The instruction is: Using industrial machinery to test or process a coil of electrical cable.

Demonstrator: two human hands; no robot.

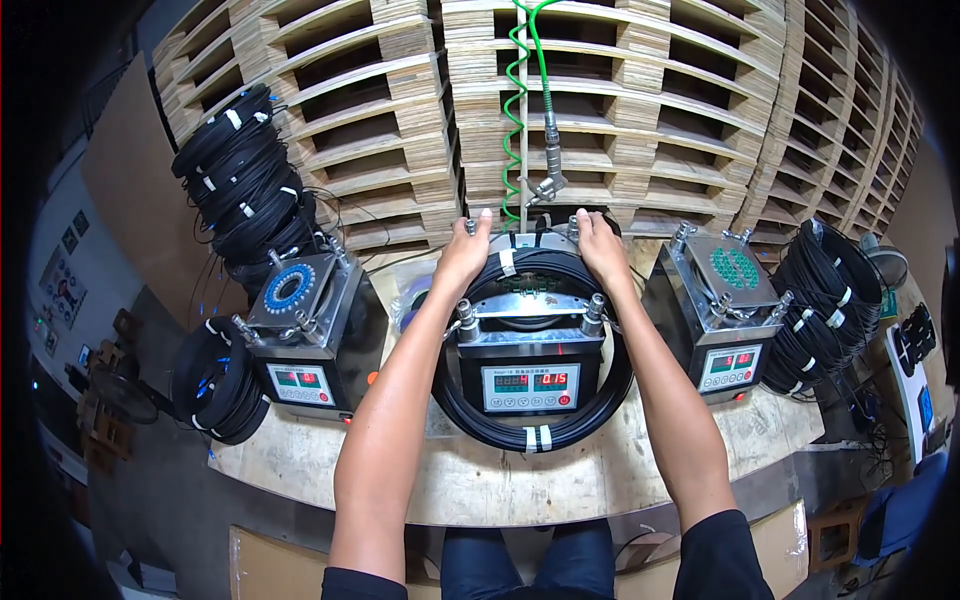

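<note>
A large coil of black cable (530,438), bound with white tape, rings the middle box-shaped machine (480,368). The coil's upper part lies over the back of the machine's metal top. My left hand (465,252) is closed at the rear left metal post (471,227), thumb pointing up. Closed at the rear right metal post (573,228) is my right hand (600,248), its thumb beside the post. Several fingertips of both hands are hidden. A lit display with red and green digits (530,388) faces me, framed by the coil.
Similar machines stand left (300,350) and right (725,345) on the wooden table (460,490). Cable coils are piled at the left (245,200) and right (825,300). A green air hose with a metal nozzle (552,160) hangs before stacked wooden pallets (380,130).
</note>
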